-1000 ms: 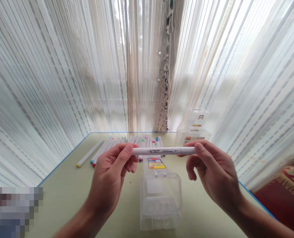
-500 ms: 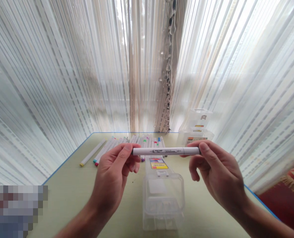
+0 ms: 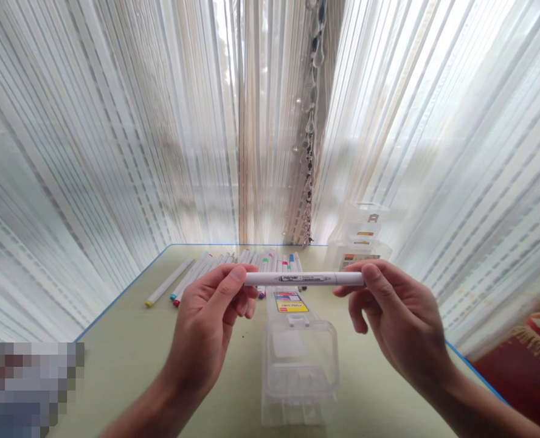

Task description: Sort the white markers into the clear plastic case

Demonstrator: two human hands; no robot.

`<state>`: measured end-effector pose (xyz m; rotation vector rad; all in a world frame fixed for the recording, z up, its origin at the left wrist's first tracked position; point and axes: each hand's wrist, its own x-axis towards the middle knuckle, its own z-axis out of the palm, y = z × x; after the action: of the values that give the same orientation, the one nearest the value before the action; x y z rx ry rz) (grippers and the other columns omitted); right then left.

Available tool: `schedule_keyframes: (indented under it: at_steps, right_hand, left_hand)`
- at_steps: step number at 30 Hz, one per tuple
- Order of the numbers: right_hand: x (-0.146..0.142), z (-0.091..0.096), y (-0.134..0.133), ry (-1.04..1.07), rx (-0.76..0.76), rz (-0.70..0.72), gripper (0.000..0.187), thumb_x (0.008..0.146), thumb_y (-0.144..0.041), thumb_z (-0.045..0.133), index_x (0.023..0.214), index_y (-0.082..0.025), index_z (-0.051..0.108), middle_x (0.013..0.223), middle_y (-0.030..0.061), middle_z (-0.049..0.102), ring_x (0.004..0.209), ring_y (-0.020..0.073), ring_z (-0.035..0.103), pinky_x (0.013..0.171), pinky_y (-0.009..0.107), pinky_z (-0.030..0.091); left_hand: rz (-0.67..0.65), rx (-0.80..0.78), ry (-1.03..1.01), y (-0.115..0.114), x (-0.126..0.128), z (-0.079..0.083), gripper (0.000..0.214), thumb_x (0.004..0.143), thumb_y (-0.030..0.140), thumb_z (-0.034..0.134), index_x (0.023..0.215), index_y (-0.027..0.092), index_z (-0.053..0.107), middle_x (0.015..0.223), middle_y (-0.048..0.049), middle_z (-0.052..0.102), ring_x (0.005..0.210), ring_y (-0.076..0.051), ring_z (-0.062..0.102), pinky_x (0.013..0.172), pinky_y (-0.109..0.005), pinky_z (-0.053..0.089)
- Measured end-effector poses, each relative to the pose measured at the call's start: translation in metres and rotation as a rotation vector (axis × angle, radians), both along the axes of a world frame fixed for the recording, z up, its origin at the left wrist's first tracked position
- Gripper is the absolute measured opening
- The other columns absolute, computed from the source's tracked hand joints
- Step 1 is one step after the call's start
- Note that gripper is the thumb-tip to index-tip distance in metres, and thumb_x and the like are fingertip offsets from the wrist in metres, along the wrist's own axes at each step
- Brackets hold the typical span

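A white marker pen is held level above the table, one end in each hand. My left hand pinches its left end between thumb and fingers. My right hand pinches its right end the same way. Directly below the pen lies a clear plastic marker case with a yellow and red label, on the pale green table.
Several white markers with coloured caps lie in a row at the table's far side. A second clear plastic case stands upright at the back right. Sheer striped curtains surround the table. A red rug shows at right.
The pen and both hands have stayed almost still; the view has shifted slightly to the right and back.
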<state>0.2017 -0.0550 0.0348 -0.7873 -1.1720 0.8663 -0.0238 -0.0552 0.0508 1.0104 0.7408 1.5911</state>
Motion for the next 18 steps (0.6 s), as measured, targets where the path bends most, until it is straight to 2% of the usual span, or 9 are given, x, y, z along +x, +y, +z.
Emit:
schedule_keyframes:
  at_steps: [7,18]
  right_hand:
    - [-0.0006,0.0001,0.0004,-0.004,0.016,0.006,0.024,0.094,-0.041,0.069,0.093,-0.018,0.073,0.077,0.006,0.076,0.039,0.0081,0.055,0.034,0.019,0.039]
    - [-0.0007,0.0015,0.0,-0.011,0.023,-0.016,0.027,0.091,-0.043,0.072,0.09,-0.016,0.073,0.074,0.0067,0.076,0.037,0.008,0.054,0.033,0.019,0.038]
  left_hand:
    - [0.007,-0.009,-0.004,-0.0005,0.0008,0.0006,0.019,0.081,0.03,0.08,0.087,0.012,0.081,0.061,-0.0023,0.064,0.053,-0.006,0.05,0.051,-0.017,0.044]
    - [0.009,-0.024,-0.004,0.0029,0.0004,-0.0039,0.021,0.083,0.032,0.078,0.087,0.012,0.08,0.064,-0.0034,0.067,0.055,-0.007,0.053,0.052,-0.017,0.044]
